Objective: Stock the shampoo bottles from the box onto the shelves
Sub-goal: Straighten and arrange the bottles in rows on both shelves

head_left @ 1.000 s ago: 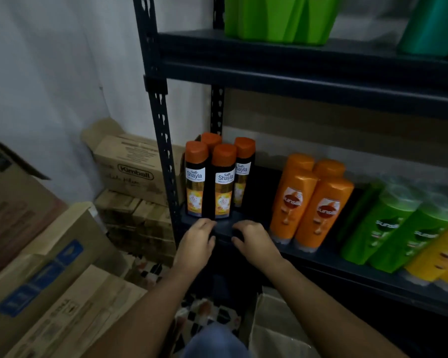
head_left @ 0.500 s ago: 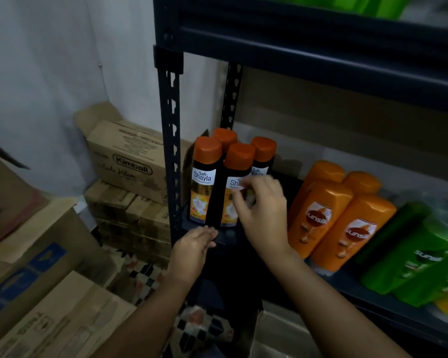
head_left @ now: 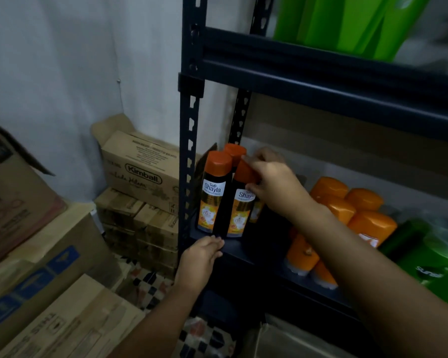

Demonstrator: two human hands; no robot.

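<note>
The right hand (head_left: 274, 184) grasps the front-right Shayla bottle (head_left: 239, 202) at its orange cap and shoulder, fingers curled over the top and the thumb against the label. The bottle stands on the dark shelf (head_left: 243, 250) in a tight cluster, touching its neighbour bottle (head_left: 212, 192) at nine o'clock, with another cap behind at eleven o'clock. The left hand (head_left: 199, 259) rests released on the shelf's front edge at seven o'clock of the cluster, holding nothing. These bottles are tall, narrow and glossy, so they likely tip easily and may slip under a loose pinch. They look rigid, and moderately heavy if full. Holding low on the body would steady one better than the cap. Orange Sunsilk bottles (head_left: 347, 210) stand at three o'clock. Cardboard boxes (head_left: 140, 166) sit at nine o'clock beyond the rack's post.
</note>
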